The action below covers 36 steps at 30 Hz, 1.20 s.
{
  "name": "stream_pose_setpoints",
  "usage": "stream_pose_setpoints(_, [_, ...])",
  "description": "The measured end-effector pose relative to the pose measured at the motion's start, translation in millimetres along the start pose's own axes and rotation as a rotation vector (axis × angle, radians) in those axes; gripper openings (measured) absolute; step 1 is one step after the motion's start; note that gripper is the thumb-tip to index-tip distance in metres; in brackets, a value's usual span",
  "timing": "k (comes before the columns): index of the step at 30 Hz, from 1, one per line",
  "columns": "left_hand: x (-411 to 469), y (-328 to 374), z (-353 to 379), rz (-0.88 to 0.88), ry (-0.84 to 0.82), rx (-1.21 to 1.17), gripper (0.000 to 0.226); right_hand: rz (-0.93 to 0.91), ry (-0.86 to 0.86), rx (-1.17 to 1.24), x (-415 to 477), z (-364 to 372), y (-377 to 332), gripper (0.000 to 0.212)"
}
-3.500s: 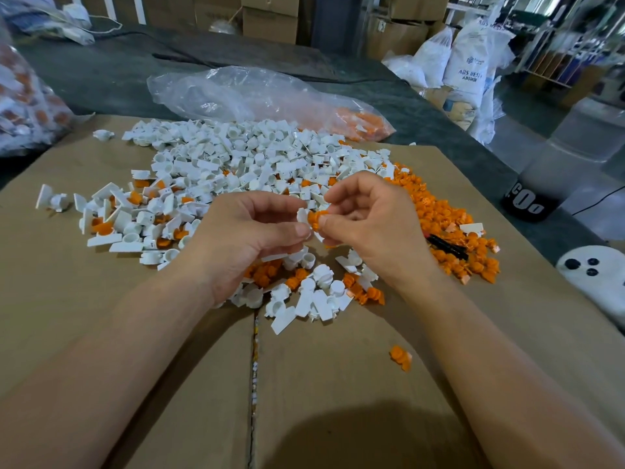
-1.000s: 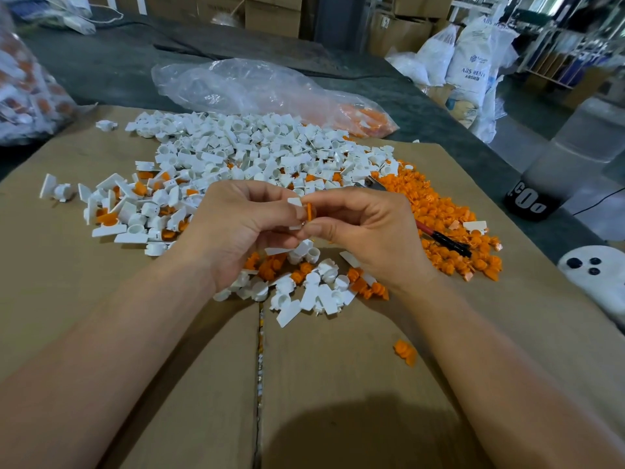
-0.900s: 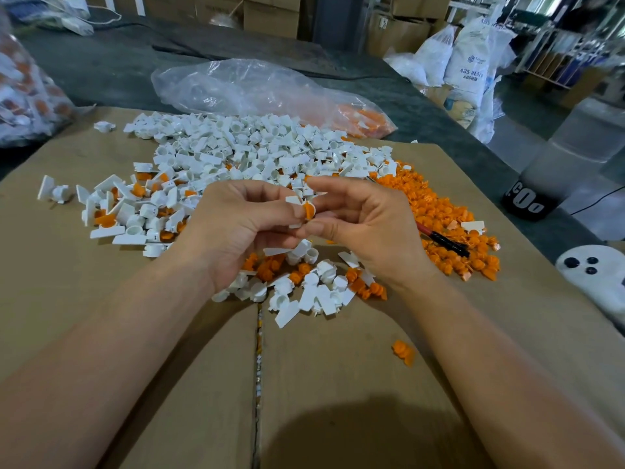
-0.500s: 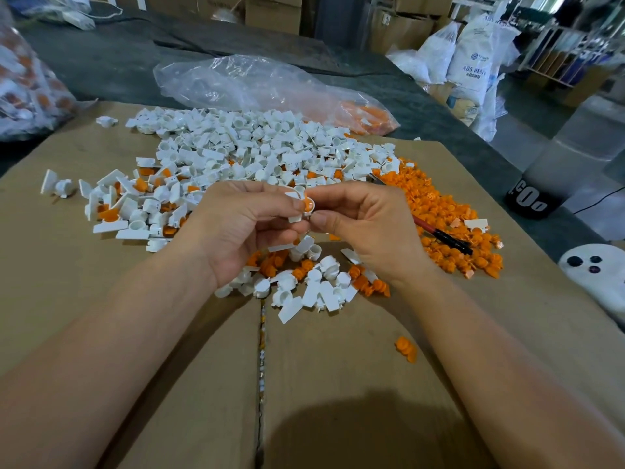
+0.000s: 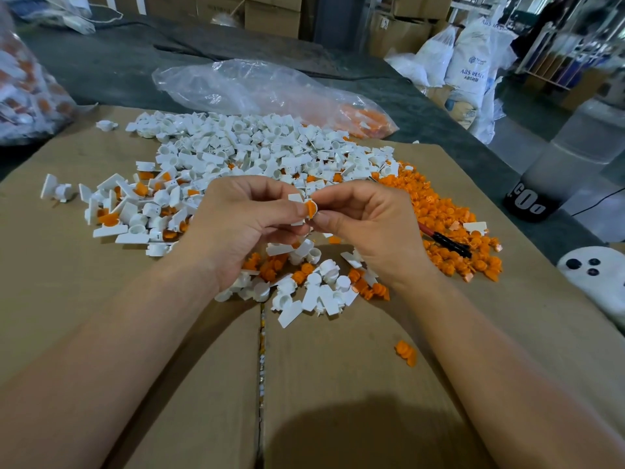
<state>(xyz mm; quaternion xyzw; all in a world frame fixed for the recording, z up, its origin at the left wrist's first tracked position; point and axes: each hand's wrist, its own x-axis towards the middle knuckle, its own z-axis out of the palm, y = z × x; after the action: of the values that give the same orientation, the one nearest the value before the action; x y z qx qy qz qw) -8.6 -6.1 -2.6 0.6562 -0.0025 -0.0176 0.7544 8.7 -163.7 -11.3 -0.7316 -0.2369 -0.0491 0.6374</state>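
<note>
The cardboard sheet (image 5: 101,299) showed open surface between the forearms, toward its near edge. The white pile (image 5: 257,147) reached its far edge, and the orange pile (image 5: 439,214) spread rightward. Above the middle, the left hand (image 5: 243,228) and right hand (image 5: 368,228) both pinched a white cap (image 5: 297,198) holding an orange plug (image 5: 310,208), raised above the piles.

My left hand (image 5: 243,228): raised in front of me, fingers curled, thumb and forefinger pinching a white cap (image 5: 295,198).
My right hand (image 5: 368,228): facing the left, fingers curled, thumb and forefinger pinching the orange plug (image 5: 310,208) at the cap.
My wrists: both bent slightly inward.
My left forearm (image 5: 118,350): bare, angling in from the lower left.
My right forearm (image 5: 490,367): bare, angling in from the lower right.
</note>
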Motion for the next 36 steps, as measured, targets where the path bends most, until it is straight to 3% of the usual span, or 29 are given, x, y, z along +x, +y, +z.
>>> stream_pose_setpoints(7, [-1.1, 1.0, 0.6, 0.031, -0.005, 0.006, 0.01, -0.002, 0.017, 0.022, -0.1, -0.7, 0.2, 0.021])
stream_pose_setpoints(15, [-2.2, 2.5, 1.0, 0.047, 0.011, 0.029, 0.019, -0.07, -0.076, 0.028, -1.7, -0.1, 1.4, 0.043])
stream_pose_setpoints(25, [-2.7, 3.0, 3.0, 0.035, 0.009, 0.049, 0.022, -0.124, 0.002, -0.002, -1.2, -0.5, 8.8, 0.041])
stream_pose_setpoints(36, [-1.7, 1.4, 1.8, 0.003, -0.012, 0.067, 0.023, -0.216, 0.046, -0.202, -1.4, -1.6, 10.9, 0.039])
